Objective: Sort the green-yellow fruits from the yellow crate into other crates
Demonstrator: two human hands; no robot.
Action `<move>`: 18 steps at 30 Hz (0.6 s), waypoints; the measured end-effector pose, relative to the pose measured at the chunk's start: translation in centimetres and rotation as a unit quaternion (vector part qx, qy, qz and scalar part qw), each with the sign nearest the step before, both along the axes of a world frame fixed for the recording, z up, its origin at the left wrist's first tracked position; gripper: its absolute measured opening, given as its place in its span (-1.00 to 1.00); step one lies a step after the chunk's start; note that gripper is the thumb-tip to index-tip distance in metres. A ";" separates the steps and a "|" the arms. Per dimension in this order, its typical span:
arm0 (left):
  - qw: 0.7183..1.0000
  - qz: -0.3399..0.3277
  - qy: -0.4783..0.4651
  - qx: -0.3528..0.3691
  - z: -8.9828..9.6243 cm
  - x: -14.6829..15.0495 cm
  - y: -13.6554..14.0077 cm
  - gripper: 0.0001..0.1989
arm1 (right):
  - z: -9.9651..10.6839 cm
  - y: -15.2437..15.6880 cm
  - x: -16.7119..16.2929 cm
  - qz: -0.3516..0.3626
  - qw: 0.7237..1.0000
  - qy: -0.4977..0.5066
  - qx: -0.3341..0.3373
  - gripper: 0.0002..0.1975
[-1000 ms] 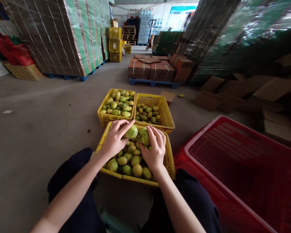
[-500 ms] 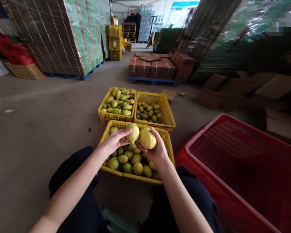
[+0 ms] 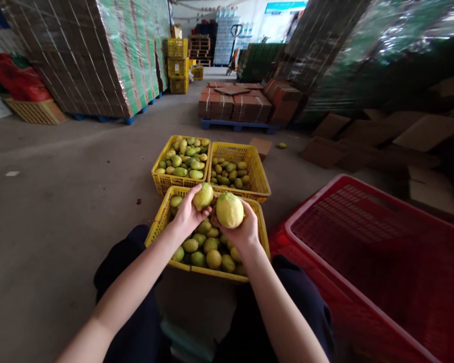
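My left hand (image 3: 192,212) is closed round a yellow-green, papaya-like fruit (image 3: 203,196), thumb along its upper left side. A larger, paler yellow fruit (image 3: 229,210) of the same kind, faintly ridged, rests in my right hand (image 3: 245,229), with the fingers wrapped beneath and round its right side. Both fruits are held close together above the near yellow crate (image 3: 191,267). Inside that crate lie several green and yellow fruits (image 3: 211,246), partly hidden by my hands and forearms.
Behind the near crate stand a fuller yellow crate (image 3: 162,184) and a part-filled yellow crate (image 3: 259,174). A large red crate (image 3: 325,222) is at my right. Flat cardboard (image 3: 323,152) lies beyond it, and a pallet of brown cartons (image 3: 234,107) stands ahead.
Both fruits have been turned in my hands. The left fruit has risen slightly and its pointed tip no longer faces down; my left hand reaches further round it.
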State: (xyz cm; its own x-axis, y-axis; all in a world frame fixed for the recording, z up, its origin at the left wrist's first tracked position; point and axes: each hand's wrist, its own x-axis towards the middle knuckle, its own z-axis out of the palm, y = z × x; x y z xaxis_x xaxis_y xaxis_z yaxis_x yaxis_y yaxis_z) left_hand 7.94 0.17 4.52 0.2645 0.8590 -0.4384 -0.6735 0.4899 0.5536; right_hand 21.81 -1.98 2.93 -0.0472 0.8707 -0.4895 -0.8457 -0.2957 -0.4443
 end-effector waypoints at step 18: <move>0.993 0.053 -0.078 -0.065 -1.0 2.6 1.5 -0.74 | -0.5 0.9 0.9 -0.069 0.997 -0.002 -0.021 -0.84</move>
